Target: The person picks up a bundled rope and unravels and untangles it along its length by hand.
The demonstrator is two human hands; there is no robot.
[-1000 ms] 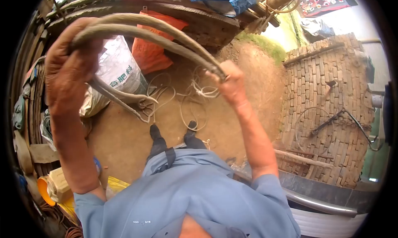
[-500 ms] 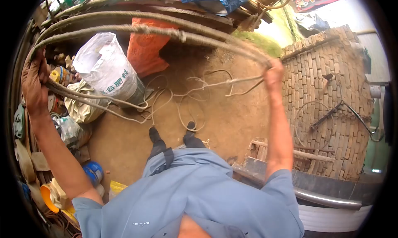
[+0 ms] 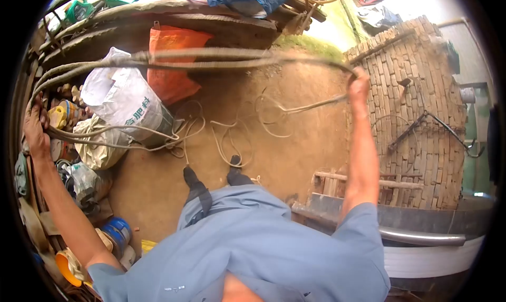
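A doubled rope (image 3: 211, 65) stretches across the view between my two raised hands. At the far left my left hand (image 3: 37, 125) is closed round it, and two strands hang from that hand toward the floor. My right hand (image 3: 358, 86), on the right in front of the brick stack, grips the other end of the span. From it more rope runs back to the left. Loose loops of rope hang or lie above the dirt floor (image 3: 295, 160), beyond my feet.
A white sack (image 3: 118, 99) and an orange bag (image 3: 171, 81) stand at the upper left. Stacked bricks (image 3: 432, 144) with a dark metal frame are on the right. A blue can (image 3: 117, 231) sits at the lower left, a metal pipe (image 3: 421, 238) at the lower right.
My hands have moved wide apart from one second ago, stretching the rope between them. Since half a second ago the span has dropped a little and the loose loops on the right have shifted.
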